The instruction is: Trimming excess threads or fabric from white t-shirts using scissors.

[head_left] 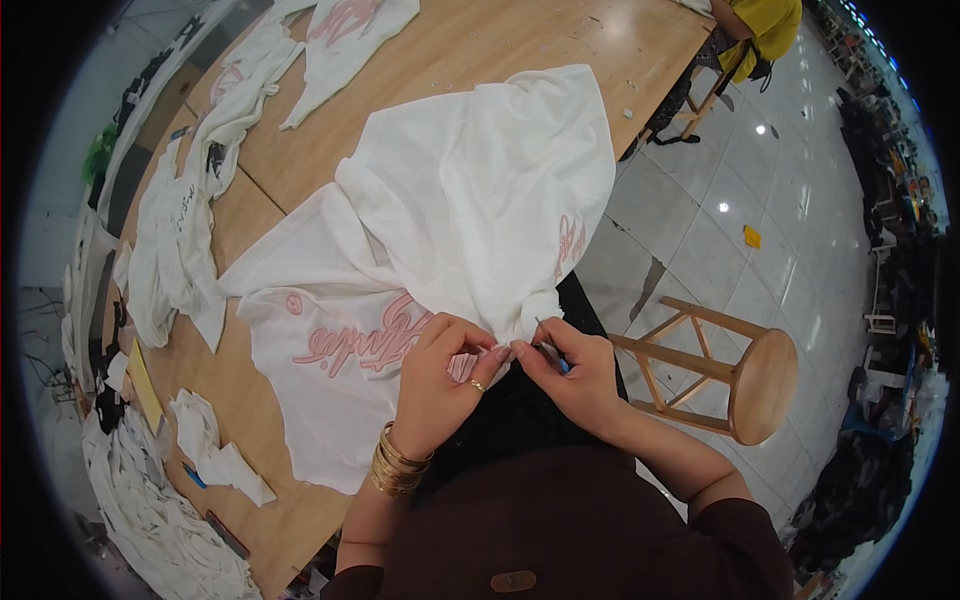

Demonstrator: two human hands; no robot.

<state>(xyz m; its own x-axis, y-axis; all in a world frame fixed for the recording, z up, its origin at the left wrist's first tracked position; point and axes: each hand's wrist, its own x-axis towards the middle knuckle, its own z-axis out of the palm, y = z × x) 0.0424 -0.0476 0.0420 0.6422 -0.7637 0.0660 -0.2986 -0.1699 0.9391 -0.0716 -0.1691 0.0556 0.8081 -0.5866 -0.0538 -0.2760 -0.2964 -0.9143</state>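
A large white garment [440,190] with pink script lettering drapes over the table edge and onto my lap. My left hand [450,370], with a ring and gold bracelets, pinches a bit of its fabric between thumb and fingers. Right beside it, my right hand [570,375] is closed, thumb and fingertip on the same spot of cloth. Also tucked in the right hand is a small tool [566,367] with a blue part and a thin metal tip, probably thread snips; the fingers hide most of it. The two hands' fingertips nearly touch.
More white garments [170,250] lie along the left of the wooden table [310,140], with a heap of white cloth [160,510] at the near left. A wooden stool [765,385] stands on the tiled floor to my right. Another person [770,35] sits at the far right corner.
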